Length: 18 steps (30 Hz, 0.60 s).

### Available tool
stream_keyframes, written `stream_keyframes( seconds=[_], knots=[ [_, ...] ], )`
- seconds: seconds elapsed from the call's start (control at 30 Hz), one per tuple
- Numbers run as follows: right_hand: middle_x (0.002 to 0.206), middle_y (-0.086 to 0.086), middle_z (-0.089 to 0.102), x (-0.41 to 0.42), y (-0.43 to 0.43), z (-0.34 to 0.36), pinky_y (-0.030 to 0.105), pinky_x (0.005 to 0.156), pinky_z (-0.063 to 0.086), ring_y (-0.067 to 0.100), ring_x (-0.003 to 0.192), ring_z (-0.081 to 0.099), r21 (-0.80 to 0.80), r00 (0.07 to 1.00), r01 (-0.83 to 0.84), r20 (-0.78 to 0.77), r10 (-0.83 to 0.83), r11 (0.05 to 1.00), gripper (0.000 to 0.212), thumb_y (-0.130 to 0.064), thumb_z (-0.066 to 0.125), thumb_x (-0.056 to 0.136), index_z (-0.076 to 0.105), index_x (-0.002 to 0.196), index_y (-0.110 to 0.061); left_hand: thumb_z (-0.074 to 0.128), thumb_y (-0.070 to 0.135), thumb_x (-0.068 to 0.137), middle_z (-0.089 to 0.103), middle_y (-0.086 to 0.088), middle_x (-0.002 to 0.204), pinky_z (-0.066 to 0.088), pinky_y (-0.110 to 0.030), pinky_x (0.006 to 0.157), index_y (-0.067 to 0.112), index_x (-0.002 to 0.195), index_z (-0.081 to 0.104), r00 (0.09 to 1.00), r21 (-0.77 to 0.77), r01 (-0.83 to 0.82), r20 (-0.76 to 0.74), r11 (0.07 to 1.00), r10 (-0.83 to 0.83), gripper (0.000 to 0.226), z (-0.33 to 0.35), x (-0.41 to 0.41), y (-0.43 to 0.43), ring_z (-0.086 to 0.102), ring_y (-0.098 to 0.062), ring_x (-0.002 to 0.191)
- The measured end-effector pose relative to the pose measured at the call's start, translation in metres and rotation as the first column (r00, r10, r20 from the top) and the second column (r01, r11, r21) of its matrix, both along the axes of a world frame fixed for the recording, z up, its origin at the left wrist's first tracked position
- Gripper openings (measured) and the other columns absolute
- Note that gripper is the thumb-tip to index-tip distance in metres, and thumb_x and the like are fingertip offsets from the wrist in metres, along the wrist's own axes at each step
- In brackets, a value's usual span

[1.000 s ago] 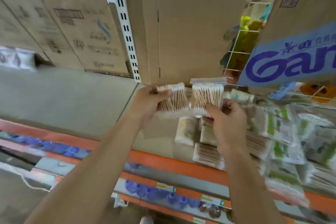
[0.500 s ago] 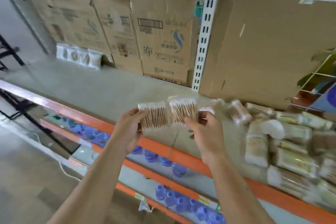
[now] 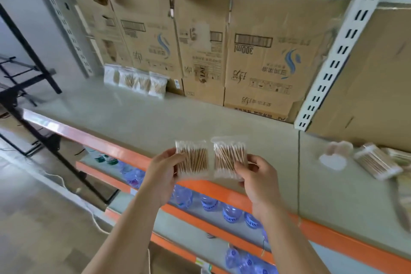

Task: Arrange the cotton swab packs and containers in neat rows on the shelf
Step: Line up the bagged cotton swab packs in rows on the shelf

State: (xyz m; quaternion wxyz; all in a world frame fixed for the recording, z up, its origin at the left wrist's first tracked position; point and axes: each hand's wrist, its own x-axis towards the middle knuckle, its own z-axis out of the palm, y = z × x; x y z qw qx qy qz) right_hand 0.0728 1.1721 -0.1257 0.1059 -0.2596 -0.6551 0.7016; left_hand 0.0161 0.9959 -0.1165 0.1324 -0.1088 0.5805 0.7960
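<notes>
Head camera showed both hands raised above the front edge of the grey shelf (image 3: 155,118), each gripping one clear cotton swab pack. The left hand (image 3: 163,176) held the left pack (image 3: 193,159) by its side, thumb on the front face. The right hand (image 3: 259,182) pinched the right pack (image 3: 229,157) at its lower corner, fingers (image 3: 255,159) curled. The packs stood upright, just beside each other. Four more packs (image 3: 135,81) stood in a row at the back against cardboard boxes (image 3: 255,55); loose packs (image 3: 375,161) lay at right.
</notes>
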Motion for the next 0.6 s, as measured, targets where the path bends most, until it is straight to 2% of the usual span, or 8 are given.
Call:
stream_keyframes(
  seconds=[0.17,0.27,0.33,0.47,0.53,0.6],
  knots=[
    [0.071,-0.001,0.069,-0.05,-0.026,-0.005,0.034,0.066,0.047,0.012,0.062,0.059,0.009,1.0,-0.014,0.007,0.014,1.0,0.016,-0.003,0.068,0.083,0.065,0.081,-0.018,0.058,0.0,0.086,0.064,-0.009,0.075,0.039,-0.015,0.042,0.002,0.096,0.065,1.0,-0.065,-0.009,0.001,0.998,0.009,0.012,-0.01,-0.046,-0.026,0.057,-0.009,0.051],
    [0.072,0.001,0.069,-0.087,-0.042,-0.01,0.033,0.065,0.047,0.013,0.063,0.059,-0.027,1.0,-0.025,0.006,0.026,0.999,0.012,-0.001,0.067,0.084,0.065,0.084,-0.013,0.057,-0.001,0.087,0.06,-0.001,0.062,0.03,-0.014,0.039,0.005,0.092,0.065,0.999,-0.096,-0.01,-0.038,0.995,0.007,0.012,-0.013,-0.081,-0.04,0.042,-0.003,0.041],
    [0.074,0.004,0.069,-0.112,-0.051,-0.013,0.035,0.064,0.048,0.017,0.065,0.06,-0.031,0.999,-0.031,0.008,0.031,0.999,0.011,-0.001,0.067,0.084,0.065,0.086,-0.011,0.058,0.0,0.087,0.057,-0.002,0.063,0.025,-0.015,0.04,0.004,0.096,0.065,0.999,-0.127,-0.017,-0.05,0.992,0.011,0.013,-0.014,-0.106,-0.049,0.035,-0.004,0.042],
    [0.079,0.006,0.072,-0.161,-0.063,-0.017,0.043,0.07,0.054,0.022,0.072,0.066,0.028,0.999,-0.041,0.024,0.041,0.999,0.01,-0.003,0.071,0.081,0.066,0.085,-0.012,0.063,0.003,0.086,0.063,-0.008,0.074,0.033,-0.02,0.051,0.01,0.092,0.07,0.996,-0.276,-0.018,-0.085,0.961,-0.006,0.012,-0.016,-0.158,-0.063,0.047,-0.014,0.061],
    [0.079,0.002,0.072,-0.184,-0.068,-0.02,0.042,0.073,0.055,0.021,0.075,0.068,0.07,0.998,-0.051,0.038,0.048,0.996,0.011,-0.007,0.073,0.081,0.067,0.084,-0.016,0.064,0.004,0.085,0.069,0.0,0.074,0.04,-0.018,0.056,0.014,0.09,0.071,0.993,-0.357,-0.018,-0.111,0.934,-0.023,0.013,-0.019,-0.184,-0.067,0.055,-0.009,0.064],
    [0.078,-0.001,0.072,-0.207,-0.073,-0.023,0.039,0.073,0.054,0.019,0.077,0.068,0.121,0.997,-0.049,0.059,0.042,0.992,0.011,-0.011,0.074,0.08,0.067,0.082,-0.019,0.065,0.005,0.085,0.069,0.008,0.068,0.04,-0.012,0.052,0.017,0.086,0.072,0.99,-0.426,-0.035,-0.139,0.904,-0.027,0.014,-0.02,-0.208,-0.07,0.054,-0.002,0.057]
  ],
)
